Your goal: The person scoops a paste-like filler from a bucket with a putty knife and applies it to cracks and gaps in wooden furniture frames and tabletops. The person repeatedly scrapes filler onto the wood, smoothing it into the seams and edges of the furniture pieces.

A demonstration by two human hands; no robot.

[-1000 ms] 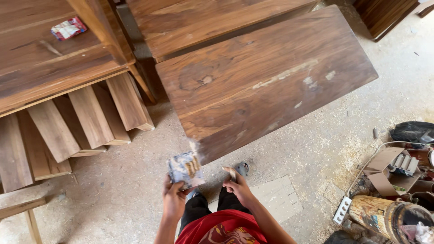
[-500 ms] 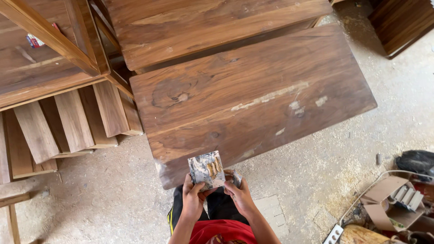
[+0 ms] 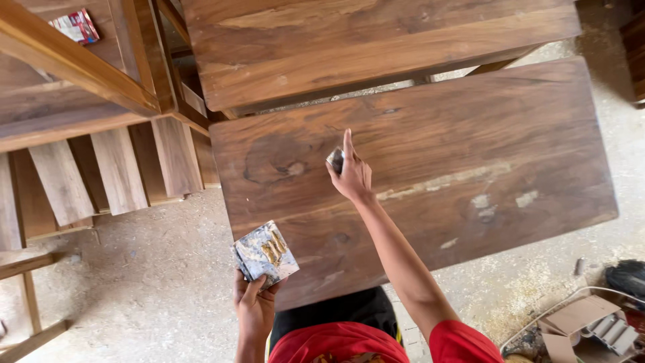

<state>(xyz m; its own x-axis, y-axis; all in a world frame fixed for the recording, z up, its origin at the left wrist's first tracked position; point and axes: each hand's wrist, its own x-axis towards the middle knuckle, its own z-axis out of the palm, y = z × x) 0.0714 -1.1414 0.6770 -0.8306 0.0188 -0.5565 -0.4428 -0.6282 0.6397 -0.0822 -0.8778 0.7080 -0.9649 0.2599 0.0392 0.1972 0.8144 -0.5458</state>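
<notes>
The worktop (image 3: 430, 168) is dark, matt wood with pale filler streaks; the smeared board (image 3: 265, 253) looks like paper.

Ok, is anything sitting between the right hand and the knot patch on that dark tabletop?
Nothing visible. The right hand, pinching a small dark tool, hovers over bare wood beside the knot patch; the tabletop between them carries nothing.

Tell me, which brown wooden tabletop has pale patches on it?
The nearer dark brown wooden tabletop, under the right hand; the farther brown tabletop shows only grain.

A grimy square tin (image 3: 266, 253) is held tilted; a small dark scraper (image 3: 335, 160) rests against the brown tabletop (image 3: 470, 134).
</notes>
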